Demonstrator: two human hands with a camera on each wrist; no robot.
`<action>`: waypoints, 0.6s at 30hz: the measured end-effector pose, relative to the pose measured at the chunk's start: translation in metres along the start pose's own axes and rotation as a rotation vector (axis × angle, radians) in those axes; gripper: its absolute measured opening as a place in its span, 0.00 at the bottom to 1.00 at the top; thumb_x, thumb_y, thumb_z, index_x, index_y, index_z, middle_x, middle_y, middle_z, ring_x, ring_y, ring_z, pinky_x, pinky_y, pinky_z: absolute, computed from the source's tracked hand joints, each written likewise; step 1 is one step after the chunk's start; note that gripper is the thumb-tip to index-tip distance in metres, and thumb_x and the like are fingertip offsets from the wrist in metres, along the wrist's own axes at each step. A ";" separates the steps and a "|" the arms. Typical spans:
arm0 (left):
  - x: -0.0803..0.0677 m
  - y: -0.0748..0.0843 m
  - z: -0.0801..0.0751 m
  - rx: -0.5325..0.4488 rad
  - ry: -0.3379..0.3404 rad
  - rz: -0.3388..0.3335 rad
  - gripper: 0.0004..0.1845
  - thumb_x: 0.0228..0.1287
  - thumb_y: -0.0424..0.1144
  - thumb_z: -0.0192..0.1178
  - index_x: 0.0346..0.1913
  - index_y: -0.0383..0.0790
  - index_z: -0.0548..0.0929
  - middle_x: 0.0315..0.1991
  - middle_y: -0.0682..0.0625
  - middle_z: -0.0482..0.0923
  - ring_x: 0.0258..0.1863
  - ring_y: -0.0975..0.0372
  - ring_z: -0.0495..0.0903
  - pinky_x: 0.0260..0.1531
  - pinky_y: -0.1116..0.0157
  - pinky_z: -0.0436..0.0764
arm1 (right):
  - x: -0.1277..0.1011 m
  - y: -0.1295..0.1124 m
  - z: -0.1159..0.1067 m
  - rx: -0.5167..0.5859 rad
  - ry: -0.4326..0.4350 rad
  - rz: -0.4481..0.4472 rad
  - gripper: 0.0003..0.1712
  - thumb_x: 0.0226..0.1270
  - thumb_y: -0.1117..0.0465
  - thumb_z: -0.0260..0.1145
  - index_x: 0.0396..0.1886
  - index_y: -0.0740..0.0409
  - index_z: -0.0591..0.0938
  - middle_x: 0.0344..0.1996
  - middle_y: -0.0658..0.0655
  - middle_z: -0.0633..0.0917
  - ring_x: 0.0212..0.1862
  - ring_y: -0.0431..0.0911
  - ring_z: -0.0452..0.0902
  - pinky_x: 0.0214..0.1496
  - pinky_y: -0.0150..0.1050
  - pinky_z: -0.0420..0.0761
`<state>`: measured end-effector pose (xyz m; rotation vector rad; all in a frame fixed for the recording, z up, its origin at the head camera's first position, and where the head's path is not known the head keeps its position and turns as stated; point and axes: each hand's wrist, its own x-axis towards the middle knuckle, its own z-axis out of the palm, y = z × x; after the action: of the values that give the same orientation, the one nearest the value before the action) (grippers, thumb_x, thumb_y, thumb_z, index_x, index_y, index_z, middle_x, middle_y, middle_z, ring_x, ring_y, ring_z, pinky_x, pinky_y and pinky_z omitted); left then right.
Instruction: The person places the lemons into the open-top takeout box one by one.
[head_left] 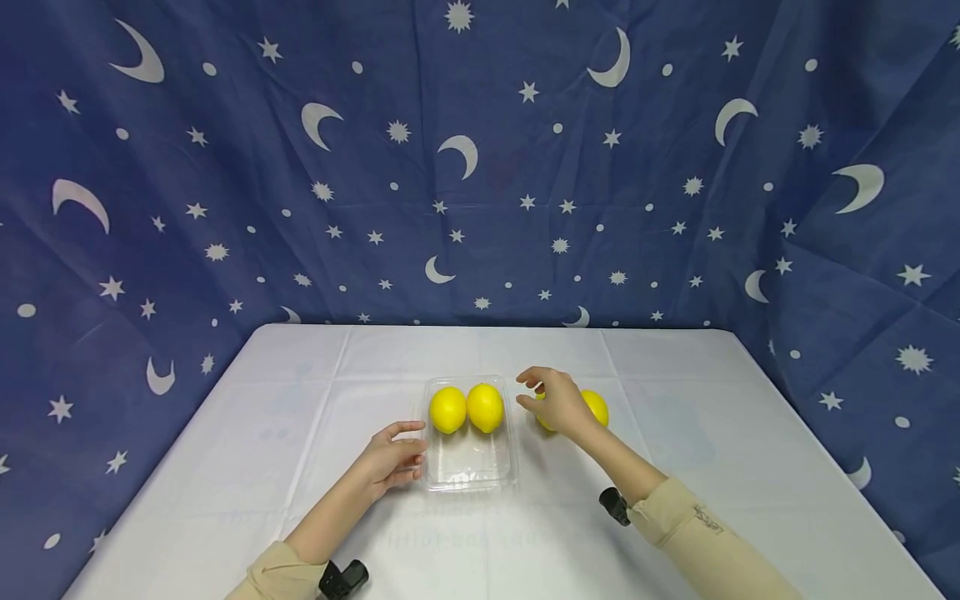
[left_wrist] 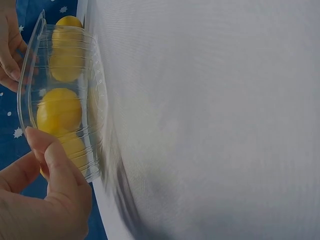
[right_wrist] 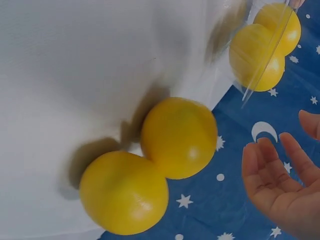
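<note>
A clear plastic container (head_left: 471,479) stands on the table with two yellow lemons (head_left: 448,410) side by side in its far half. At its left edge, my left hand (head_left: 390,462) holds the rim (left_wrist: 21,95) with bent fingers. Two more lemons (right_wrist: 125,192) lie next to each other to the right of the container. My right hand (head_left: 558,402) is raised near them, overlapping the nearer-left one in the head view. Its fingers (right_wrist: 267,150) are loosely bent and spread from the thumb, with nothing between them, apart from the lemons in the right wrist view.
A white cloth (head_left: 225,467) covers the table. Behind and at both sides hangs a blue curtain (head_left: 480,108) with moons and stars. Dark wrist cameras (head_left: 343,578) are worn below both beige sleeves (head_left: 697,525).
</note>
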<state>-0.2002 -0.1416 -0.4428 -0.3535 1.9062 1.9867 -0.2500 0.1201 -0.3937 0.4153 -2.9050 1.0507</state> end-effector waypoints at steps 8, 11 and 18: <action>0.001 0.000 0.000 -0.005 0.001 -0.009 0.23 0.64 0.29 0.55 0.61 0.35 0.67 0.32 0.50 0.74 0.24 0.67 0.74 0.23 0.74 0.81 | -0.006 0.012 -0.005 0.000 0.035 0.032 0.16 0.58 0.64 0.68 0.47 0.62 0.81 0.44 0.63 0.83 0.46 0.56 0.79 0.51 0.47 0.82; 0.001 0.000 0.000 -0.005 -0.001 -0.010 0.23 0.64 0.28 0.55 0.61 0.36 0.67 0.32 0.50 0.73 0.24 0.67 0.74 0.23 0.74 0.81 | -0.008 0.016 -0.008 -0.016 0.048 0.035 0.16 0.58 0.64 0.68 0.46 0.62 0.82 0.43 0.63 0.83 0.46 0.56 0.79 0.49 0.47 0.83; 0.001 0.000 0.000 -0.002 0.006 -0.006 0.23 0.64 0.28 0.55 0.61 0.35 0.67 0.31 0.50 0.74 0.23 0.67 0.74 0.23 0.74 0.81 | -0.010 0.028 -0.016 -0.014 0.056 0.069 0.15 0.59 0.66 0.66 0.47 0.64 0.81 0.43 0.64 0.83 0.45 0.56 0.79 0.50 0.48 0.82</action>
<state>-0.2015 -0.1417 -0.4432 -0.3659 1.9050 1.9859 -0.2483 0.1534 -0.4001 0.2821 -2.8944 1.0324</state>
